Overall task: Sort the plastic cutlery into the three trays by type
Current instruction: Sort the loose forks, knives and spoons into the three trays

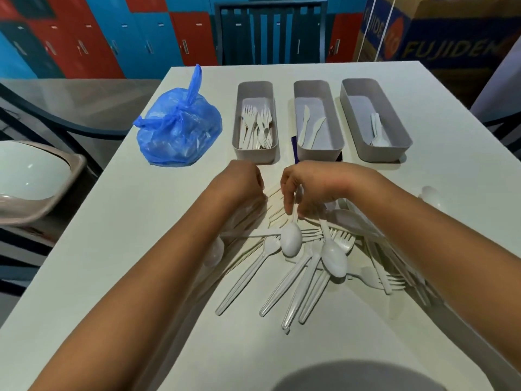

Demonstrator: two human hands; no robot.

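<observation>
Right hand (313,187) pinching two spoons (291,241), left hand (239,182) fingers hidden

Just one camera here, worn on the person's head, wide-angle, looking forward and down over the table (423,108). It sits close above both forearms, which reach in from the bottom edge. The far table edge, a chair (270,32) and lockers (84,38) fill the top. The edges bend.

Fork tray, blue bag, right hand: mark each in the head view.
fork tray (255,158): head view, near end wall.
blue bag (180,131): head view, middle of its bulge.
right hand (315,184): head view, back of the hand.
</observation>
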